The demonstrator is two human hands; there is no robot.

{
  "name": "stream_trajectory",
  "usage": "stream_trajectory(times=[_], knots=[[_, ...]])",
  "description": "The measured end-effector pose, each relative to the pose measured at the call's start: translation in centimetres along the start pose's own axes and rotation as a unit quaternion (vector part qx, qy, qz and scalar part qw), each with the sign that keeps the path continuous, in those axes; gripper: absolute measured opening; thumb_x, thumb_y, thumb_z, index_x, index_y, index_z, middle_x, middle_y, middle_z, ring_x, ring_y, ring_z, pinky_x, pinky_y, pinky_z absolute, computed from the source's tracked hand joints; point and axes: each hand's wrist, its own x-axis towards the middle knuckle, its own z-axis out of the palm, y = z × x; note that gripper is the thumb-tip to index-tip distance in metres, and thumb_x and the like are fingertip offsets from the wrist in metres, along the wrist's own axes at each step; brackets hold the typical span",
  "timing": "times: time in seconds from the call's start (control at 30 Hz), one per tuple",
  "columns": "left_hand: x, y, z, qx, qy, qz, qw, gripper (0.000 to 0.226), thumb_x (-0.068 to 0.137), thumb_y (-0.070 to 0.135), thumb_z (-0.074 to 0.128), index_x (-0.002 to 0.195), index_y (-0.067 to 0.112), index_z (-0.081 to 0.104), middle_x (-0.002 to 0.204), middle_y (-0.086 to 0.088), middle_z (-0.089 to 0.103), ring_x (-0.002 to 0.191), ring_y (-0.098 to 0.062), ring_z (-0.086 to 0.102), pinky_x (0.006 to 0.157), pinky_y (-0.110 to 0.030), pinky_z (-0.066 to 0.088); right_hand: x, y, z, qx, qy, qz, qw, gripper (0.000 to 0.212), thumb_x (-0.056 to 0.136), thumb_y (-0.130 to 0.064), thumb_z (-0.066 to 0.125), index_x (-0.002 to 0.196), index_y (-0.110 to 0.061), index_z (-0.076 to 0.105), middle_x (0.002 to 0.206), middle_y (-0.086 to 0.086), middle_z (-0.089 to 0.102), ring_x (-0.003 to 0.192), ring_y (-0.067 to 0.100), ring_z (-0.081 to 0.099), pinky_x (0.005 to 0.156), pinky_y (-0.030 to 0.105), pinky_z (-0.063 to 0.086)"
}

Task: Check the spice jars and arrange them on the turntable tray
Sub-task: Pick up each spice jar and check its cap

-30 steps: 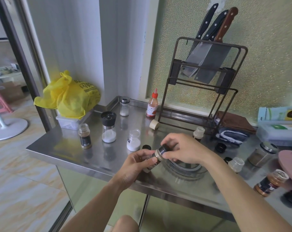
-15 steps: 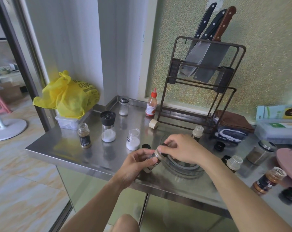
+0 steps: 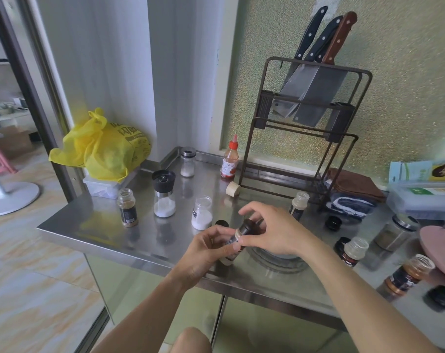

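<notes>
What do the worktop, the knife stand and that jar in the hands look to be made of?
The worktop looks like brushed stainless steel: grey, with soft reflections of the jars. The knife stand seems to be dark, matt-coated metal rod, thin and rigidly bent. The jar, held between the left hand and right hand, looks clear, glass or plastic I cannot tell, with a black cap, probably plastic.
</notes>
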Motion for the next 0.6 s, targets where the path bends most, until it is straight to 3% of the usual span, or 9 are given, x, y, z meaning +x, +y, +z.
stream_trajectory(times=[0.1,0.23,0.37,0.47,0.6], knots=[[0.1,0.0,0.1,0.001,0.006,0.008,1.000,0.030,0.077,0.005,0.083,0.104,0.014,0.076,0.104,-0.018,0.076,0.094,-0.025,0.070,0.090,-0.033,0.056,0.0,-0.2,0.3,0.007,0.025,-0.025,0.999,0.039,0.077,-0.035,0.084,0.112,-0.027,0.071,0.104,-0.009,0.074,0.091,0.008,0.068,0.088,0.035,0.057],[0.3,-0.4,0.3,0.022,0.029,0.014,0.999,0.045,0.078,-0.006,0.082,0.120,0.008,0.072,0.112,-0.016,0.077,0.103,-0.025,0.072,0.095,-0.036,0.057,0.0,-0.6,1.3,-0.008,0.059,-0.039,0.997,0.042,0.077,-0.036,0.084,0.115,-0.026,0.069,0.110,-0.007,0.074,0.097,0.012,0.068,0.089,0.033,0.055],[0.5,-1.0,0.9,0.071,0.040,0.047,0.996,0.034,0.078,-0.007,0.083,0.110,-0.001,0.073,0.112,-0.019,0.077,0.103,-0.022,0.073,0.094,-0.034,0.057,0.1,-0.3,2.5,-0.025,0.080,-0.051,0.995,0.041,0.073,-0.033,0.087,0.111,-0.028,0.071,0.108,-0.006,0.076,0.098,0.015,0.069,0.087,0.031,0.053],[0.8,-1.6,1.1,0.107,0.079,0.043,0.990,0.029,0.077,-0.003,0.086,0.102,0.004,0.074,0.104,-0.017,0.079,0.096,-0.022,0.074,0.095,-0.040,0.058,0.4,0.0,2.9,-0.013,0.098,-0.027,0.995,0.042,0.071,-0.032,0.088,0.110,-0.028,0.073,0.101,-0.009,0.076,0.087,0.011,0.065,0.085,0.031,0.054],[0.9,-2.1,1.2,0.153,0.114,0.039,0.981,0.030,0.075,0.004,0.089,0.101,0.010,0.075,0.097,-0.012,0.080,0.097,-0.029,0.076,0.096,-0.043,0.059,0.5,-0.1,3.1,-0.012,0.106,-0.012,0.994,0.042,0.071,-0.033,0.087,0.110,-0.028,0.073,0.105,-0.010,0.076,0.097,0.012,0.068,0.087,0.031,0.054]])
